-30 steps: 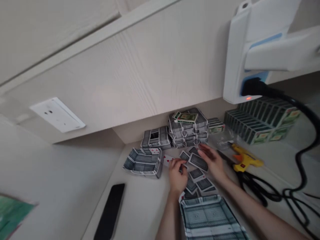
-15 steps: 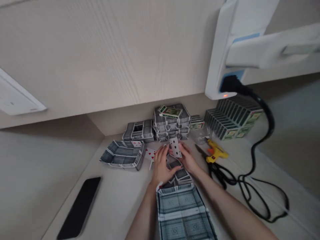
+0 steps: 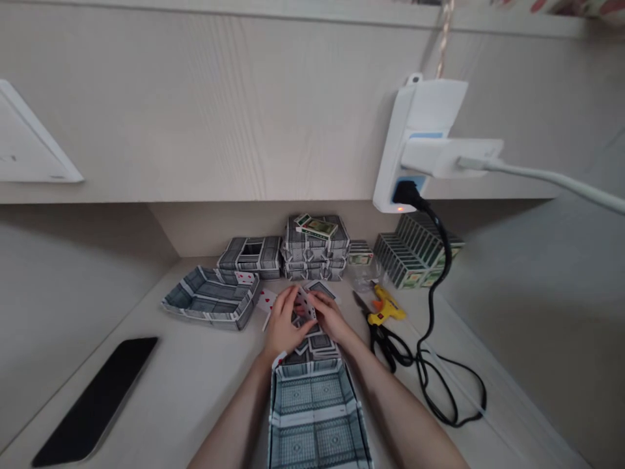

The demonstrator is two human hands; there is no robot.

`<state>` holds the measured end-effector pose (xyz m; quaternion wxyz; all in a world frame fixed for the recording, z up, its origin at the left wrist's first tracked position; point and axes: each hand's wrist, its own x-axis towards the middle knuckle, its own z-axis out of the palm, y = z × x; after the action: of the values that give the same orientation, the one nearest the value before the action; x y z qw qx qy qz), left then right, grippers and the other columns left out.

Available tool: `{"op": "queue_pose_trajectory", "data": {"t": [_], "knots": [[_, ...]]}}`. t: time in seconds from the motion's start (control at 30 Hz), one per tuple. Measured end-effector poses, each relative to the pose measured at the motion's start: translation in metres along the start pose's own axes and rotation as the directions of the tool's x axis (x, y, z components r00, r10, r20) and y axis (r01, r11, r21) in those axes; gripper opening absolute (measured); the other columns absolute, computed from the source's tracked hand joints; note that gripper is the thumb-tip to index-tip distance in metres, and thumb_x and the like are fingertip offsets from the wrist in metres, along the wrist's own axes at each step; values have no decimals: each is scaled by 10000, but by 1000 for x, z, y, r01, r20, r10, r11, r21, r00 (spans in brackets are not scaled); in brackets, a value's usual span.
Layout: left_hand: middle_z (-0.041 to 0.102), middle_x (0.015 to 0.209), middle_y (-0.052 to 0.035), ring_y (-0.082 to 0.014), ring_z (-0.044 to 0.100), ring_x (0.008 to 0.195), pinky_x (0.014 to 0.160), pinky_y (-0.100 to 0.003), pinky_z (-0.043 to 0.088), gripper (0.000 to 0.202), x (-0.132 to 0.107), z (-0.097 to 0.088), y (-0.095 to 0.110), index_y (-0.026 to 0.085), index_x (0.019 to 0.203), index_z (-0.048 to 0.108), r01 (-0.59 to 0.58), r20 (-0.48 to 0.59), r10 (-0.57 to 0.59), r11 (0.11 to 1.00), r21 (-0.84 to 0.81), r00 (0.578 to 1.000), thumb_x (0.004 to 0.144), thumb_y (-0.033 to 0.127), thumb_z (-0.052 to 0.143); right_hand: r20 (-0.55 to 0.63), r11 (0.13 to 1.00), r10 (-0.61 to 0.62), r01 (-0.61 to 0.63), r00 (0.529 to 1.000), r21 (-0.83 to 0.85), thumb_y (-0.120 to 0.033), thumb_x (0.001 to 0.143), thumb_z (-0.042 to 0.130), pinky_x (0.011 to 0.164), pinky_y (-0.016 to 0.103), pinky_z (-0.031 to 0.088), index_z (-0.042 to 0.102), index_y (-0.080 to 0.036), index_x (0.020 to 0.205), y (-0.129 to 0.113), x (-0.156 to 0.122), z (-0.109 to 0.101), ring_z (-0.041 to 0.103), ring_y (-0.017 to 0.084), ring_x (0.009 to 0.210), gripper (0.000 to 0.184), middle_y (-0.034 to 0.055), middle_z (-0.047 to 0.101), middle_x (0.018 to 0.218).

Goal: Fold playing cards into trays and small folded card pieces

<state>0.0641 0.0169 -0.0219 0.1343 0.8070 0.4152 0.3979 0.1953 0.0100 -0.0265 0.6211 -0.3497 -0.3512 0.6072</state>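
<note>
Between my two hands a playing card (image 3: 306, 303) stands tilted, its face with dark pips turned partly toward me. My left hand (image 3: 286, 324) closes on the card's left and lower edge with fingers and thumb. On the card's right edge, my right hand (image 3: 331, 316) grips with bent fingers. Loose playing cards (image 3: 322, 344), mostly face down, lie under and in front of my hands. A tray made of cards (image 3: 315, 413) sits nearest to me, between my forearms. Left of my hands rests another card-built tray (image 3: 209, 296), with a red-pipped card (image 3: 266, 299) beside it.
Card-built boxes (image 3: 315, 251) are stacked at the back, a card packet (image 3: 316, 227) on top. Rows of card packs (image 3: 407, 257) stand back right. A yellow glue gun (image 3: 385, 306), black scissors (image 3: 388, 342) and a black cord (image 3: 439, 404) lie right. A phone (image 3: 97, 400) lies left.
The held card has turned from facing me to a slanted angle, and my left hand has come onto it. My view has shifted, so the scene sits further left.
</note>
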Motion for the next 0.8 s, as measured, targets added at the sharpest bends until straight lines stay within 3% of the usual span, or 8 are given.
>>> {"op": "queue_pose_trajectory", "data": {"t": [0.23,0.37,0.5,0.67,0.8], "knots": [[473,1152,-70,-218,463,1088,912,-381,411,550,3,1,-8,247,1162,456,96,-98,-123,965,-244,988,650,318,644,-57,996,-68,64,996,-62,-476,696,551,627,306,478,634,-199,812,8,4,-3,598,175,725,311,27,642,798],[494,1142,-68,-203,512,1029,841,-365,468,512,7,3,-16,232,1112,493,177,-90,-249,858,-482,964,633,315,652,-45,971,-130,118,990,-210,-402,648,631,723,334,467,636,-228,909,11,5,-6,564,198,890,314,38,626,964],[554,1077,-75,-198,552,972,852,-374,461,498,10,3,-16,196,1072,525,253,13,-319,725,-641,948,610,312,670,-27,958,-123,112,992,-263,-394,656,623,658,313,476,625,-250,950,10,4,-6,569,185,825,328,28,618,963],[611,948,-72,-171,588,823,770,-349,482,482,12,1,-14,160,1011,535,352,121,-388,606,-713,914,586,330,685,-40,954,-67,52,997,-295,-423,632,632,449,245,405,629,-212,875,9,5,-7,474,95,462,323,-4,600,715],[634,866,-55,-160,590,769,751,-334,476,460,14,1,-15,151,932,564,398,155,-447,523,-753,881,545,357,704,-43,939,-34,17,998,-344,-447,632,628,366,196,255,617,-187,815,7,5,-8,332,59,366,318,-64,446,463]]}}
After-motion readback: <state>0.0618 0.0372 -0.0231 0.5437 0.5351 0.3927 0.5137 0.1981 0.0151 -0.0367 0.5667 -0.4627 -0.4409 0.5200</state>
